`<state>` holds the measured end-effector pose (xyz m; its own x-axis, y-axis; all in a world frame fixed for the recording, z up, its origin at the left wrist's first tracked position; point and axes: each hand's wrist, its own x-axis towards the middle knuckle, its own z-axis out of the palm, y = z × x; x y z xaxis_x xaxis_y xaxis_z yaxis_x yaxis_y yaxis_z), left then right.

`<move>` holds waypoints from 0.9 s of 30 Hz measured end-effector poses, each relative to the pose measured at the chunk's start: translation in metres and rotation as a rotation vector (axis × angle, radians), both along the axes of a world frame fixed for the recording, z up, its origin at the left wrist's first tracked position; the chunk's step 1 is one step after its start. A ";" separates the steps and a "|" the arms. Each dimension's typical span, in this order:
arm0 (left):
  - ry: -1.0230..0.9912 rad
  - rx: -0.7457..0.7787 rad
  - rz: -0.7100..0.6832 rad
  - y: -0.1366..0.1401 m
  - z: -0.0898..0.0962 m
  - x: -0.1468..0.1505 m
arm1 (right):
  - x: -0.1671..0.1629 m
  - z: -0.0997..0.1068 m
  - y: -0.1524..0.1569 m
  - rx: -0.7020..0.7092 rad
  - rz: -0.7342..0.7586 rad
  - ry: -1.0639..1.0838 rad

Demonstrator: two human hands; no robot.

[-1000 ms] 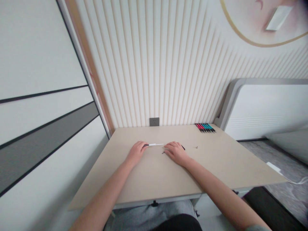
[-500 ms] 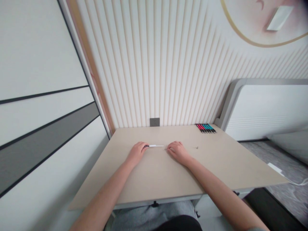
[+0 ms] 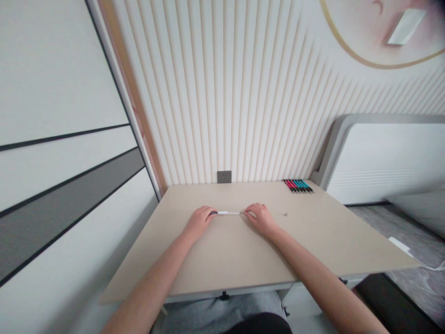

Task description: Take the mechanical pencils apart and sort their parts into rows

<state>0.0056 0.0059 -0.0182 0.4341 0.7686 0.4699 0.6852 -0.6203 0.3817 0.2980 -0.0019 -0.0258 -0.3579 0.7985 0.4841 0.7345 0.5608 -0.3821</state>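
I see my left hand gripping one slim white pen, dark-ended. My right hand pinches one tiny piece.

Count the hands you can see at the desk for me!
2. The left hand grips the dark end of a thin white rod; the right hand is at its other end. No others seem hidden.

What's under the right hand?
The desk shows around the right hand. A thin tip pokes out from its pinch, in line with the white rod in the left hand. Whatever lies beneath the palm is covered.
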 end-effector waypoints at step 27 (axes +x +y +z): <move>0.052 -0.005 -0.082 -0.003 0.001 0.003 | -0.011 0.005 -0.012 0.001 0.113 -0.014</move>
